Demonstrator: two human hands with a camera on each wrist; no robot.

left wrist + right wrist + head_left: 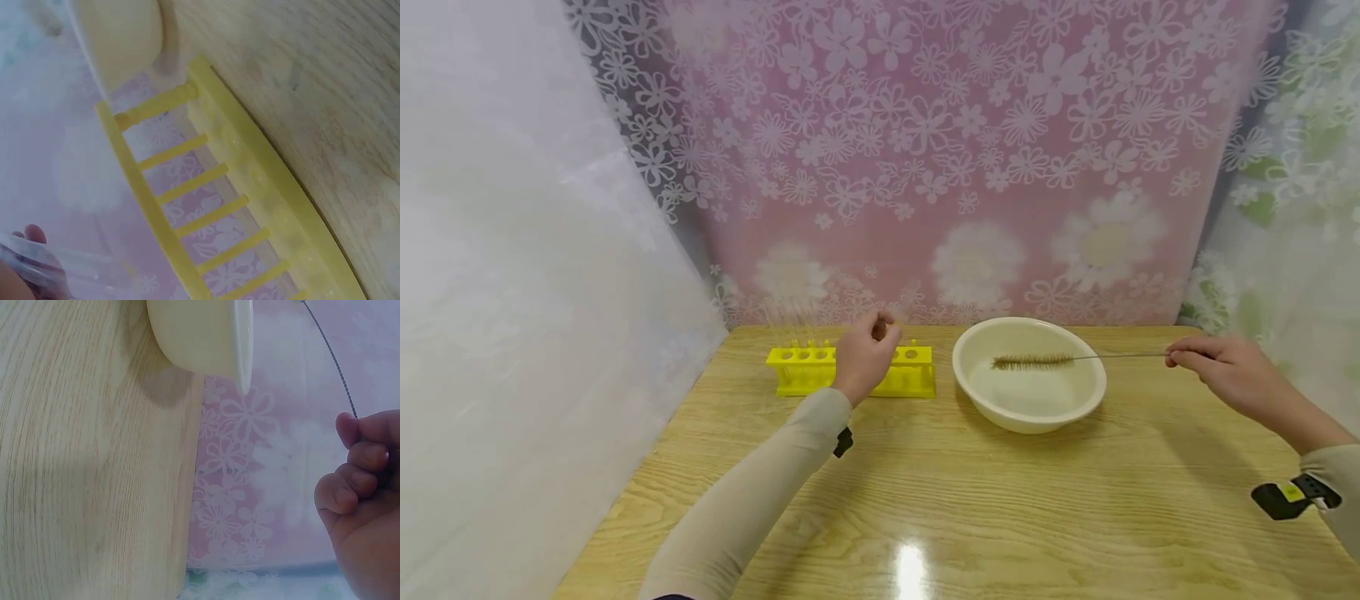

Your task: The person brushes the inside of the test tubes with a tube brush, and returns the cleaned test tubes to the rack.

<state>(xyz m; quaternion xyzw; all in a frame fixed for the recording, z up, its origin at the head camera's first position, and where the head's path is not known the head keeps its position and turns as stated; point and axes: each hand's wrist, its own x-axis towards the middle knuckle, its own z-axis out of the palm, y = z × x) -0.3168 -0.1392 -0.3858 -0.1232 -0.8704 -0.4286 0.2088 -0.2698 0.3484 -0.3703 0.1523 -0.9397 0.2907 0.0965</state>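
Note:
My right hand (pixel 1232 375) pinches the thin twisted-wire handle of a test tube brush (pixel 1033 362) between thumb and index finger, the other fingers curled. The brush lies nearly level, its brown bristles over the cream bowl (pixel 1030 422). Raised over the right half of a yellow test tube rack (pixel 917 387), my left hand (pixel 862 354) has its fingers curled. In the left wrist view, a clear glass test tube (pixel 34 250) crosses the fingers of that hand, which grips it. Several clear test tubes (pixel 790 321) stand in the rack's left end.
The rack and bowl stand side by side near the back edge of a wooden table (pixel 970 500). Behind them hangs a pink flowered curtain (pixel 925 208). Pale sheeting (pixel 550 292) closes off the left side, and flowered sheeting (pixel 1300 208) the right.

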